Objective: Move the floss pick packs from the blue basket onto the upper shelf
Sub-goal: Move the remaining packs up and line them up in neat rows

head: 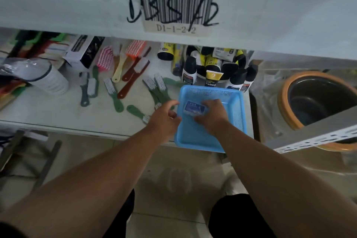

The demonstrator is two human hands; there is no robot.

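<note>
A light blue perforated basket (pixel 236 114) sits at the front right of the lower shelf, its front edge past the shelf's lip. Inside lies one floss pick pack (pixel 193 108), a small blue and white packet. My right hand (pixel 213 116) is inside the basket with its fingers curled on the pack's right side. My left hand (pixel 166 120) holds the basket's left rim, thumb up. The upper shelf (pixel 77 2) fills the top of the view as a pale slab with a barcode label; its top surface is hidden.
Green, red and pink brushes (pixel 133 79) lie scattered on the lower shelf (pixel 48 110) left of the basket. Black and yellow bottles (pixel 212 65) stand behind it. An orange-rimmed dark pot (pixel 316 100) and a metal shelf rail (pixel 316 137) are at the right.
</note>
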